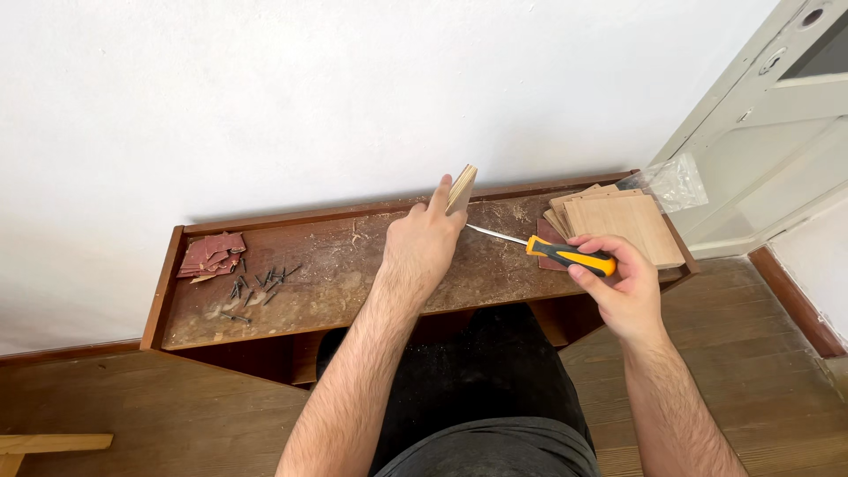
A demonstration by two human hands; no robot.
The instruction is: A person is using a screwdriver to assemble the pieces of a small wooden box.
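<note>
Here my right grip (618, 269) is closed round the orange-and-black-handled screwdriver (572, 256), whose steel tip points left at the small pale plywood block (462, 187). My left grip (422, 243) pinches that block upright on the dusty brown wooden surface (353, 265); I'd keep the blade square and press steadily.

Both forearms are bare to the elbow and hairy, with no sleeves, watch or bands in view; the left hand (422, 247) and right hand (624, 287) wear no gloves or rings; dark, near-black clothing covers the lap below.
</note>
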